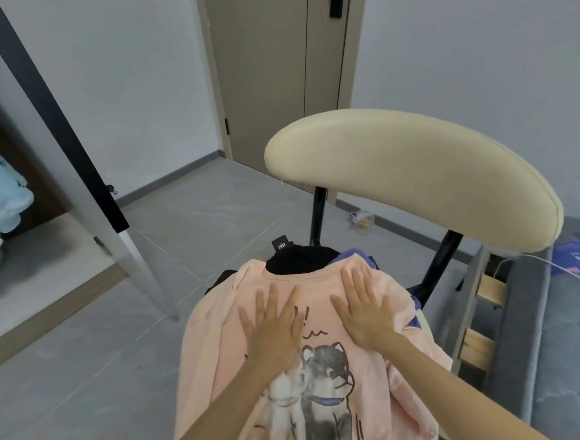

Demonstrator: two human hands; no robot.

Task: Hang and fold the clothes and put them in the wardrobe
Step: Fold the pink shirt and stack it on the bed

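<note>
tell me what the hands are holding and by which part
Nothing is held: the left hand and right hand lie flat, fingers straight, on the chest of the pink shirt, below its collar.

Your left hand (272, 331) and right hand (369, 317): both bare. Your left forearm (210, 421) and right forearm (458, 386): bare skin from the wrist to the lower edge of the view; what you wear higher up cannot be told. On each hand the fingers (260, 302) and thumb are uncovered, slender in outline; the nails are too blurred to describe. Of your body, only hands and forearms show.
</note>
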